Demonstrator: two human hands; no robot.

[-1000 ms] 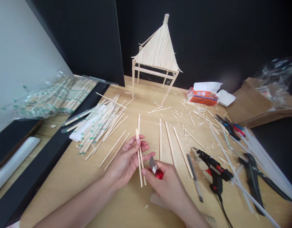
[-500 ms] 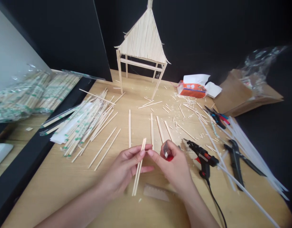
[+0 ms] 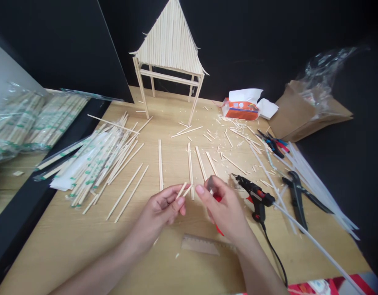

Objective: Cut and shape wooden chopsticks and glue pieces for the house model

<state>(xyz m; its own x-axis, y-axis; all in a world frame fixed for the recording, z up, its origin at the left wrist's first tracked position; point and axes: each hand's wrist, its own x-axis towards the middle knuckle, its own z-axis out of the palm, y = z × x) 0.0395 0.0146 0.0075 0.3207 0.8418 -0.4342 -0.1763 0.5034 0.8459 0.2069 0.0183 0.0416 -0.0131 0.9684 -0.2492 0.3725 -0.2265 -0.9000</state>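
In the lower middle, my left hand point(image 3: 167, 207) is closed around two thin wooden chopsticks point(image 3: 183, 189), whose upper ends spread apart above the thumb. My right hand point(image 3: 224, 205) is curled around a small red-handled tool point(image 3: 218, 224) with a metal end; its exact kind is mostly hidden by the fingers. The two hands are close together but apart. Just beyond them lie paired sticks point(image 3: 160, 164) in upright rows on the table. Under the hands rests a clear ruler point(image 3: 201, 244).
A stick-built model house point(image 3: 168, 45) stands at the back. Wrapped chopsticks point(image 3: 93, 164) pile up left. On the right are a glue gun point(image 3: 256, 192), a black hand tool point(image 3: 296, 200), pliers point(image 3: 271, 144), glue sticks point(image 3: 318, 184), a tissue pack point(image 3: 241, 110) and a paper bag point(image 3: 302, 110).
My right hand has drawn away from the sticks. The pair in my left hand has tilted, and its tops have spread. The view has shifted, with the scene sliding left.
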